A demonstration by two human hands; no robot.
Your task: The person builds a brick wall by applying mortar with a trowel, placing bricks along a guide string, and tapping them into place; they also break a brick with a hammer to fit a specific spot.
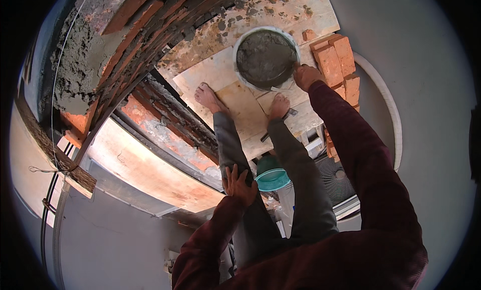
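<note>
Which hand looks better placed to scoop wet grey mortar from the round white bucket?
Probably the right hand: it is at the rim of the round white bucket, beside the wet grey mortar. The left hand lies on the dark grey trouser leg, farther away.

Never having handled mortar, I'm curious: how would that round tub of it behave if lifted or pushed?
The tub would likely feel heavy for its size, since grey mortar fills much of it. Upright on boards, it would probably scrape rather than roll. The mortar looks wet, so it might slump if tilted.
</note>
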